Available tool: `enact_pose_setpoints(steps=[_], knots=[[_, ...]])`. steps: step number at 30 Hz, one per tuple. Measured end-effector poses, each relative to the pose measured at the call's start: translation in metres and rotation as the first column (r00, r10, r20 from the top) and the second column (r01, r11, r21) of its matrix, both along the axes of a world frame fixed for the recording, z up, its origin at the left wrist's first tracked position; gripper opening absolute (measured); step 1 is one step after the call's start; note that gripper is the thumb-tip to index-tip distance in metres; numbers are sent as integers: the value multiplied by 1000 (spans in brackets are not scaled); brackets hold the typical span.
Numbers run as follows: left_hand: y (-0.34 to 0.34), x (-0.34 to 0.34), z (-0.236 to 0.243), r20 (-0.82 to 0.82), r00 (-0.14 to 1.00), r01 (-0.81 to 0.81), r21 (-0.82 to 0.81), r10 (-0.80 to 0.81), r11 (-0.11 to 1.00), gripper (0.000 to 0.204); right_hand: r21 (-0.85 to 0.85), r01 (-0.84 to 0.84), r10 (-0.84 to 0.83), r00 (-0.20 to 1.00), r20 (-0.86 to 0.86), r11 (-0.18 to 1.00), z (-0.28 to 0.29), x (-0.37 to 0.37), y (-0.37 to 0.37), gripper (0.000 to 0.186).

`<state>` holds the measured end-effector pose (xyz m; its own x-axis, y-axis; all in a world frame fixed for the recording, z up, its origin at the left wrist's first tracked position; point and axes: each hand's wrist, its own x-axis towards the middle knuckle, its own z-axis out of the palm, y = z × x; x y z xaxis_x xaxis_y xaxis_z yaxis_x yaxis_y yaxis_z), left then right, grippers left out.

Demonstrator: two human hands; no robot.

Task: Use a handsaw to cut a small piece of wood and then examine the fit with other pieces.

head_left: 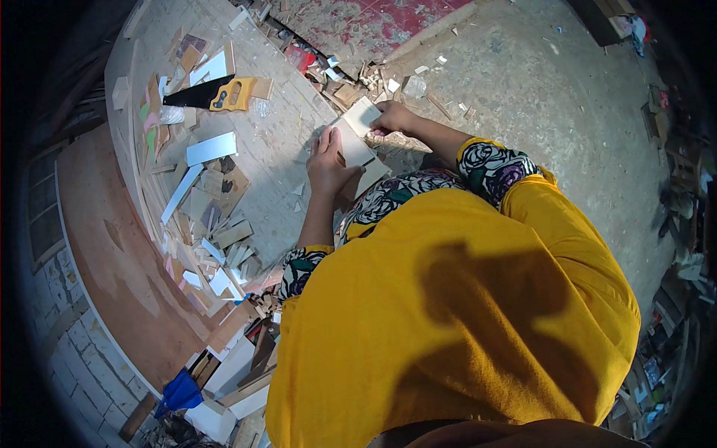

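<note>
My right hand point(393, 119) pinches the edge of a small pale wooden piece point(361, 115) near the edge of the worktable. That piece meets or overlaps a longer pale board point(353, 143) with a dark, narrow slot or gap. On the near side of this board lies my left hand point(329, 163), fingers stretched out and thumb spread to the side. What is beneath its palm is hidden. A handsaw point(213, 95) with a yellow handle and dark blade rests on the table to the left, away from both hands.
Offcuts and white strips point(211, 148) are scattered over the worktable point(276, 149). A brown wooden panel point(112, 246) stands further left. Wood scraps point(347, 95) cover the floor past the table's edge. Near the lower left lies a blue item point(179, 392) among boards.
</note>
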<state>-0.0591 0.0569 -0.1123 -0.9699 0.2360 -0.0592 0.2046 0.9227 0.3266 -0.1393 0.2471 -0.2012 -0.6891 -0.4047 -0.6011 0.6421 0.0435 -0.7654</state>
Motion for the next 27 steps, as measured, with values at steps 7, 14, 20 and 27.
enact_pose_setpoints(steps=[7,14,20,27], knots=[[-2,0,-2,-12,1000,-1,-27,1,1000,100,-3,-12,12,1000,-5,1000,1,0,0,23],[-10,1,-11,122,990,-73,16,70,997,105,-3,-15,15,1000,-4,1000,1,-1,-1,23],[-10,1,-12,115,991,-70,14,68,997,104,5,-10,10,1000,4,1000,6,0,0,23],[-4,1,-5,106,991,-75,-9,76,997,104,6,-8,8,1000,-19,1000,6,1,2,22]])
